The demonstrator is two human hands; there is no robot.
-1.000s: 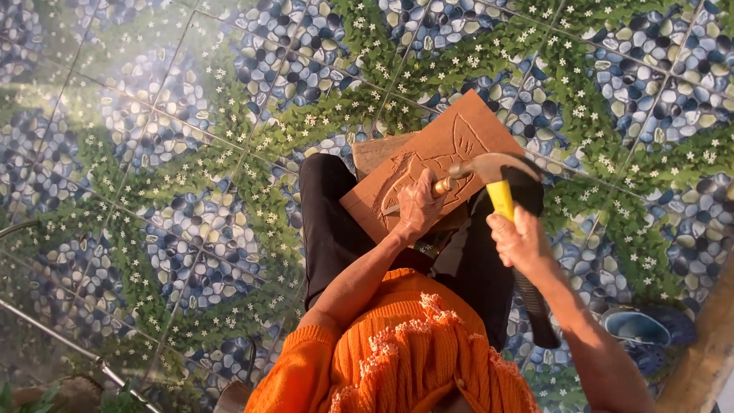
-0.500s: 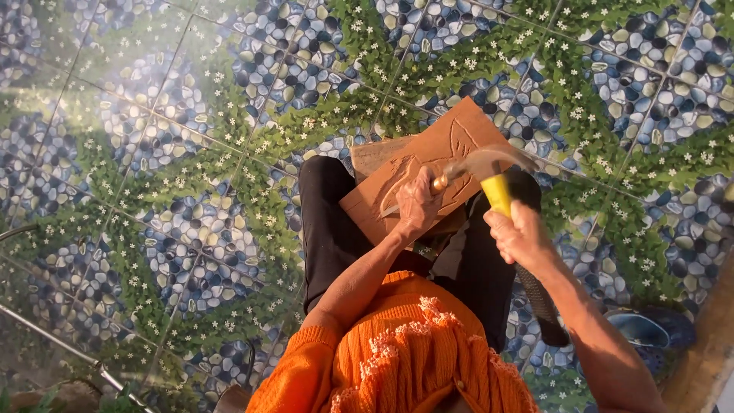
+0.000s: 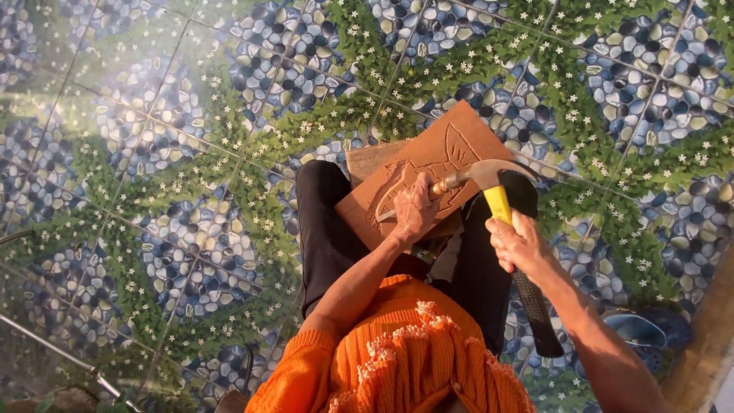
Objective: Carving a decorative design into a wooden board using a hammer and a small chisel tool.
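Left hand (image 3: 415, 208) clenched around chisel (image 3: 419, 197), blade tip on carved wooden board (image 3: 443, 149) resting on lap over black trousers (image 3: 325, 229). Right hand (image 3: 518, 243) grip closed on yellow-handled hammer (image 3: 493, 180), head touching chisel butt. Second plank (image 3: 371, 159) under board. Patterned tile floor (image 3: 153, 138) below, orange sweater (image 3: 397, 367) near bottom edge

The hammer (image 3: 497, 195) in the right hand (image 3: 518, 243) has a yellow and black handle under a grey head. Under the left hand (image 3: 415, 208) lies a reddish-brown board (image 3: 451, 145) carved with leaf outlines. Below both hands, the sweater (image 3: 397, 359) is orange over black trousers (image 3: 325, 229). Around them, the floor tiles (image 3: 153, 153) show blue pebbles, green leaves and white flowers.
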